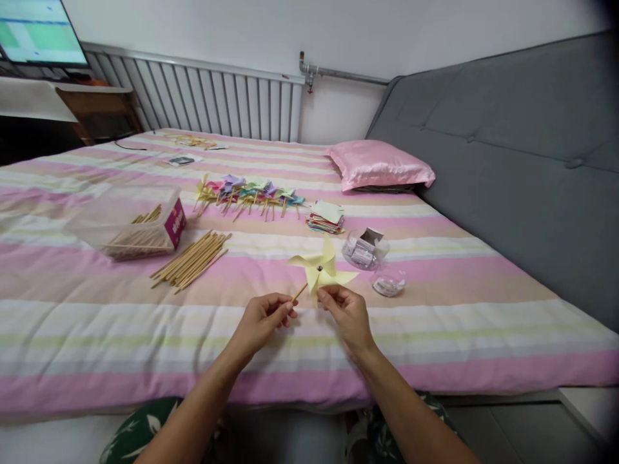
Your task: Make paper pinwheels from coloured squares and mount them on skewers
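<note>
1. the yellow pinwheel [322,269] was held up just above the near edge of the bed [72,322], about midway along it. the left hand [264,317] had its fingers pinched together on the thin wooden stick [299,293], and the right hand [348,312] had its fingers clamped on the lower blade of the paper.

2. step-wise, it looked to me like the pin was already through the centre of the blades and into the stick, so this was the finishing or checking bit of one pinwheel. i can't tell how firmly it's seated though.

3. my guess for the next move: it'd need a light touch. the paper blades crease easily and the stick is skinny, so steady the stick with the left and don't squash the blade with the right.

4. containers: a clear plastic box [126,222] sat toward the left edge of the bed, with more sticks inside. a loose stick bundle [191,261] lay just beside it on the cover.

5. a small clear tub [363,250] sat just beyond the pinwheel with little white packets in it, and its lid [388,282] or a second shallow dish lay close by, toward the right. contents there were too small to make out.

6. further back: a row of finished pinwheels [249,192] in mixed colours, a stack of paper squares [325,216], and a pink pillow [380,165] near the head of the bed.
</note>
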`<state>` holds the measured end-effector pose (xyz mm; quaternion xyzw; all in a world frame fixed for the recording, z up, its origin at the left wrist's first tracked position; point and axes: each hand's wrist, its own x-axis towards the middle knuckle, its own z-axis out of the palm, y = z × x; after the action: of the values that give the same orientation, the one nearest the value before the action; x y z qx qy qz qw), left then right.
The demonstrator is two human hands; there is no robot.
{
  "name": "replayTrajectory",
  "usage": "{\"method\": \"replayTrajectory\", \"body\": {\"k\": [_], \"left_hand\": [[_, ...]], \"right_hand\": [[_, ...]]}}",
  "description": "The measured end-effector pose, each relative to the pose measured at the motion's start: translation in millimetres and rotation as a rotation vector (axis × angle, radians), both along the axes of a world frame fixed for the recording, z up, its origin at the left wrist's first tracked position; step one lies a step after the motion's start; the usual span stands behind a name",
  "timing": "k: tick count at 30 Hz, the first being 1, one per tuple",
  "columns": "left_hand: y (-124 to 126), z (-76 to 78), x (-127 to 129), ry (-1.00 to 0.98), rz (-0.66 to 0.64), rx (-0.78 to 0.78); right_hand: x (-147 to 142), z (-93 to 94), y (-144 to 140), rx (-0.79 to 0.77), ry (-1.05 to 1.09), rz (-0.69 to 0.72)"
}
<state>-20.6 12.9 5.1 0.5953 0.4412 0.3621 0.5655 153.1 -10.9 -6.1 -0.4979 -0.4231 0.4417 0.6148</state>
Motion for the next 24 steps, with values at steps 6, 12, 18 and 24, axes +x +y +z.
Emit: {"method": "replayTrajectory", "body": {"k": [6,12,18,24], "left_hand": [[1,-0.9,-3,0.056,0.0,0.02],[1,-0.6,-4,0.197,-0.049,0.072],[1,-0.5,-3,0.27,-0.063,0.102],[-1,1.7,-4,0.277,-0.085,0.11]], "right_hand": [[11,-3.8,4,0.182,0.04,-0.169],[29,2.5,8,0.182,-0.17,-0.292],[30,3.1,9,0.069,-0.328,-0.108],[26,4.5,9,0.017,-0.149,-0.062]]}}
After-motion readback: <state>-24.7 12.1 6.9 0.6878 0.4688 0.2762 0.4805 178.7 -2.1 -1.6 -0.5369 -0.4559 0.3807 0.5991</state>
